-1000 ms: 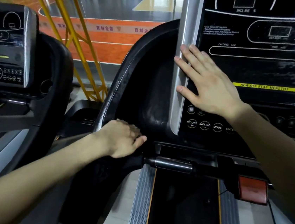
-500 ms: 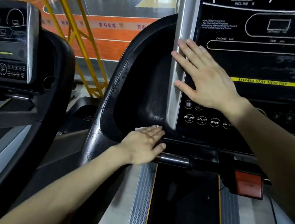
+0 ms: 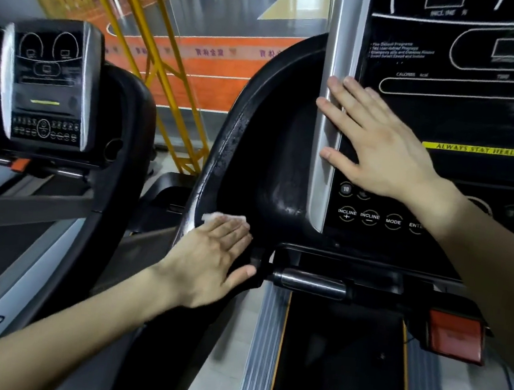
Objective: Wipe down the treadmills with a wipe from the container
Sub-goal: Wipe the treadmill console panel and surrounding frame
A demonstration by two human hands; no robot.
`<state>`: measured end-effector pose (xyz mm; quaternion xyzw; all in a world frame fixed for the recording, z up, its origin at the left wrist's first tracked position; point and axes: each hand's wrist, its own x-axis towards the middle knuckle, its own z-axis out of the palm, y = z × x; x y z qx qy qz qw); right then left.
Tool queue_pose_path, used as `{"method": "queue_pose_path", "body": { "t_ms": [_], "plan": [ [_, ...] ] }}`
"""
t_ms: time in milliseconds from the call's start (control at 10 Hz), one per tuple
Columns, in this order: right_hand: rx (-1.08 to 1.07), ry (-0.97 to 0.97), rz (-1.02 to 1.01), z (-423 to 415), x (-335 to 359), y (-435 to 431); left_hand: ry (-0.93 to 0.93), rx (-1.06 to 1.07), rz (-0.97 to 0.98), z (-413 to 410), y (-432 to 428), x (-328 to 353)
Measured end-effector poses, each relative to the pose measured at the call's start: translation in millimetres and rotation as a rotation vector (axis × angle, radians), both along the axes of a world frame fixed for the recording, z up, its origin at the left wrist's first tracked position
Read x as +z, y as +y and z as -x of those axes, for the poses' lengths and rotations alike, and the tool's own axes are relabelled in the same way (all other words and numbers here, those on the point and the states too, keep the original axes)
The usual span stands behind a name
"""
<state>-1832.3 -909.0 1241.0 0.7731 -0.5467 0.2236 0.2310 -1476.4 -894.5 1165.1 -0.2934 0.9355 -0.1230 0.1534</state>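
A black treadmill console [image 3: 469,122] with a silver side strip [image 3: 341,44] fills the right. Left of the strip is a black recessed side tray [image 3: 270,151]. My left hand [image 3: 210,257] lies flat on the tray's lower left rim, pressing a white wipe [image 3: 221,217]; only the wipe's edge shows past my fingertips. My right hand [image 3: 380,144] rests flat with fingers spread across the silver strip and the console face, holding nothing. The wipe container is not in view.
A metal grip bar [image 3: 309,282] and a red safety tab [image 3: 455,337] sit under the console, above the black belt [image 3: 339,364]. A second treadmill with its own console [image 3: 49,84] stands on the left. Yellow railings [image 3: 156,55] and a glass wall lie beyond.
My left hand opened from a curled grip on the handrail, went up to the tray's lower rim, then slid left along it with the wipe. My right hand stayed put.
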Motion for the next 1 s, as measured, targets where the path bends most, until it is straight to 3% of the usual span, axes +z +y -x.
{"method": "queue_pose_path", "body": {
  "t_ms": [100,200,300,400,500,600,700,800,900,1000],
  "plan": [
    [-0.003,-0.002,-0.004,-0.5,-0.6,0.0,-0.055,-0.026,0.129,2.1,-29.6,11.9],
    [0.001,-0.005,-0.01,-1.2,1.7,0.9,-0.25,-0.014,0.392,43.5,-90.1,35.1],
    [-0.002,0.003,-0.01,-0.2,1.1,1.9,-0.194,0.039,0.465,59.4,-113.1,52.9],
    [-0.008,-0.001,-0.016,-1.1,0.6,0.6,-0.288,-0.052,0.244,27.4,-74.2,22.8],
    [-0.016,0.0,-0.016,0.8,0.0,0.1,-0.261,-0.081,0.077,12.3,-57.2,8.7],
    [-0.019,0.01,-0.021,-0.3,0.0,-0.3,-0.221,-0.042,0.24,62.4,-103.6,28.8],
    [-0.024,0.025,-0.017,1.3,0.2,0.8,-0.229,0.076,0.283,103.6,-127.7,34.6],
    [-0.021,0.013,-0.012,0.5,0.3,-0.8,-0.134,0.139,-0.153,86.4,-86.3,3.8],
    [-0.033,0.018,-0.005,-0.2,-1.4,-0.3,-0.05,0.133,-0.42,65.2,-55.1,-5.0],
    [-0.031,0.023,-0.015,-2.3,0.0,0.8,0.055,0.295,-0.42,85.9,-88.6,-3.5]
  ]
}}
